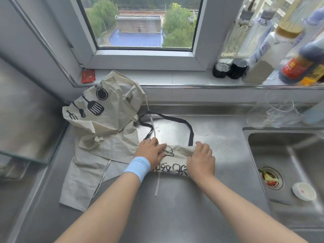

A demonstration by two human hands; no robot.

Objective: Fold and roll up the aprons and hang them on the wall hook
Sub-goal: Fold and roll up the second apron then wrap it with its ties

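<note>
Hands pressed flat on the work: left hand [151, 151], wearing a pale blue wristband [138, 166], lay palm down with fingers straight on the left end of the folded apron [175, 159]. The right hand [201, 160] lay palm down on its right end, fingers only lightly bent. Neither hand pinched the cloth. Folded apron formed a narrow cream band with black print, lying crosswise on the steel counter [175, 216] just in front of the person. Its black strap [175, 119] looped away toward the window, and a pale tie [157, 186] trailed toward the viewer. Second apron [103, 123], cream with printed utensils, lay crumpled to the left, reaching up to the left hand. Sink [289, 149] lay to the right, with food scraps in its drain strainer [270, 178] and a white dish [304, 191] beside it. Bottles [263, 50] stood on the windowsill [157, 76], a red packet [88, 76] at its left end.
</note>
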